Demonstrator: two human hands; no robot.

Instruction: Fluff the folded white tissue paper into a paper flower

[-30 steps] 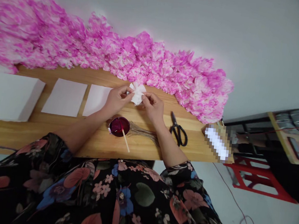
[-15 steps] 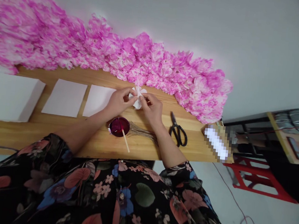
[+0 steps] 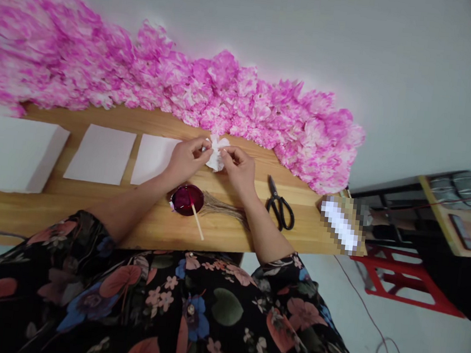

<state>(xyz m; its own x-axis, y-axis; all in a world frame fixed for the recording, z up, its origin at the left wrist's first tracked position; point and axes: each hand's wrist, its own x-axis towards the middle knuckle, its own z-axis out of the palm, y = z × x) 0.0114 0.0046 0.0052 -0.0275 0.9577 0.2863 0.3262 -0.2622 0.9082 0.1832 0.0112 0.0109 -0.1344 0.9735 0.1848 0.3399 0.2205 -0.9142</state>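
Note:
A white paper flower (image 3: 216,160) with ruffled petals is held between my two hands above the wooden table. My left hand (image 3: 187,159) pinches its left side with thumb and forefinger. From the right, my right hand (image 3: 238,168) pinches another petal edge. Below my hands sits a bowl of dark red liquid (image 3: 182,200), with a thin wooden stick (image 3: 197,220) leaning out over its rim. Beside the bowl lies a bundle of thin brown wires or stems (image 3: 226,206), partly hidden under my right forearm.
White paper stacks (image 3: 10,153), (image 3: 102,154) and a further paper pile (image 3: 153,159) lie at left. Black-handled scissors (image 3: 280,206) rest at right. Pink-and-white paper flowers (image 3: 186,84) bank along the wall. A red stool (image 3: 409,284) stands beyond the table (image 3: 101,207).
The flower's petals have shifted shape slightly between my fingers. Both hands stay in nearly the same place, and the things on the table have not moved.

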